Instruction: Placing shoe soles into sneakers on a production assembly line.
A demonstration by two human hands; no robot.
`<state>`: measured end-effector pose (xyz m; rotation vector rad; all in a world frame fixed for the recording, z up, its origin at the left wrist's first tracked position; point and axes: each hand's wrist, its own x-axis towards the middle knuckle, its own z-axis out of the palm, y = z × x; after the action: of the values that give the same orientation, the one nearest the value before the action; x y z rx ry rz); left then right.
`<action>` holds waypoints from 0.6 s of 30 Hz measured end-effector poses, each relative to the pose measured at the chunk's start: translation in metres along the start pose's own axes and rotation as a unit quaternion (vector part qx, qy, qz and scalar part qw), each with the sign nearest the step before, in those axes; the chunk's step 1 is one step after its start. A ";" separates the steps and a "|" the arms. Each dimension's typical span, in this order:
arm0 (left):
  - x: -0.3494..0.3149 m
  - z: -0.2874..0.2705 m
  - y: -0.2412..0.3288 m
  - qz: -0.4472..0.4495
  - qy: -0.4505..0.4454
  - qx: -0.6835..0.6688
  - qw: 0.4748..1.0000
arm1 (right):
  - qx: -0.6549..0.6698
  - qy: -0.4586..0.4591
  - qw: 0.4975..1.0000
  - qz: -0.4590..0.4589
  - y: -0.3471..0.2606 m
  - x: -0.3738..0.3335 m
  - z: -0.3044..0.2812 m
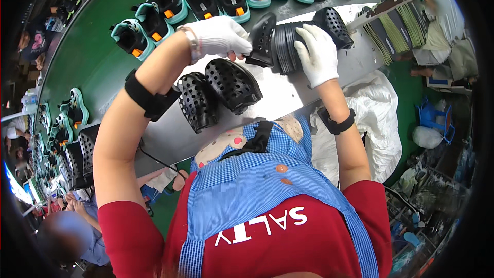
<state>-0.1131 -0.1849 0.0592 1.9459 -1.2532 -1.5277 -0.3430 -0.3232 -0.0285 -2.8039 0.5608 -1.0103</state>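
Note:
My left hand [221,37], in a white glove, grips a black perforated shoe upper piece [262,38] at the left end of a row of stacked black pieces [288,41]. My right hand [319,54], also gloved in white, rests on top of that stack, fingers spread over it. The stack lies on a grey metal work shelf [288,95]. Two more black perforated uppers [218,92] lie on the shelf just below my left forearm.
A green conveyor belt [98,62] beyond the shelf carries several teal and black shoes with orange tabs [170,0]. A white bag [375,118] sits to the right. Insoles [396,31] stand in a rack at upper right. Other people sit at lower left.

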 end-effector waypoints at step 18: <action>-0.411 0.258 -0.253 -0.052 0.300 -0.365 0.880 | -0.018 -0.177 0.981 -0.074 -0.006 0.014 0.006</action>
<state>-0.2507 0.3440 0.0245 1.7411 -0.2444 -1.0592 -0.3274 -0.3227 -0.0237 -2.9926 0.3341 -0.5011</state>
